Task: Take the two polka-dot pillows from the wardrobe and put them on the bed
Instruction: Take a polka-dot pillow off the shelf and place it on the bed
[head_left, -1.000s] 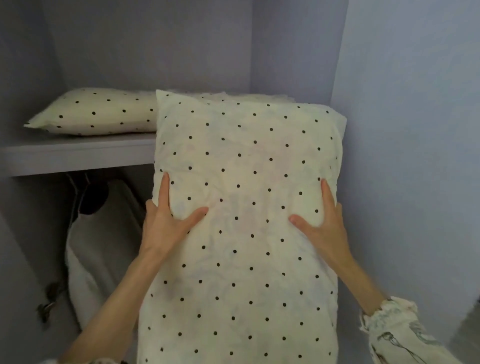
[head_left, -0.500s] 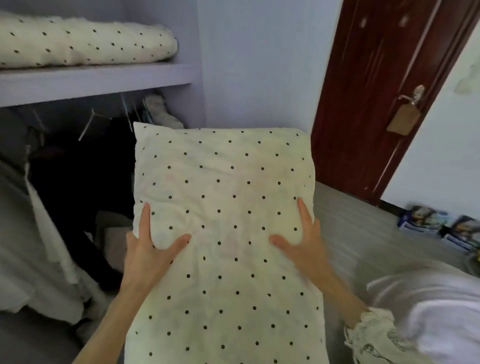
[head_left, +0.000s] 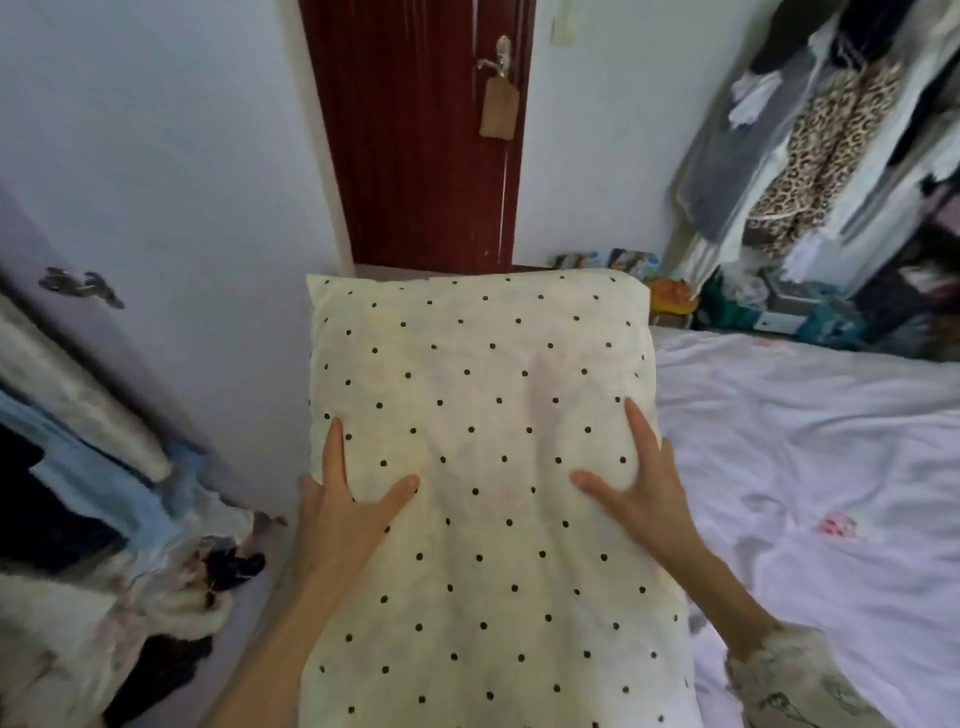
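Pillow: a cream polka-dot pillow (head_left: 488, 467) with small black dots, held upright and lengthwise in front of the person, its top edge level with the foot of the door.
Left hand: the left hand (head_left: 337, 512) grips the pillow's left edge, thumb lying across the front face, the other fingers wrapped round the side and out of sight behind it.
Right hand: the right hand (head_left: 641, 493) grips the right edge in the same way, thumb pointing inward over the dotted cover, forefinger stretched up along the edge.
Sleeve: a pale patterned sleeve (head_left: 795, 686) covers the right wrist; the left forearm is bare.
Pillow's place: in the air between both hands, left of the bed and not touching it; its right edge overlaps the bed's near side in the view.
Bed: the bed (head_left: 810, 467) fills the right side, covered in a rumpled white sheet with faint pink marks.
Door: a dark red wooden door (head_left: 415, 130) stands straight behind the pillow, with a metal handle and a brown tag (head_left: 500, 111) hanging from it.
Clothes rack: hanging clothes (head_left: 821, 130), one with a leopard print, crowd the upper right beyond the bed.
Left edge: blurred white, blue and dark garments (head_left: 93, 519) beside a pale wall.
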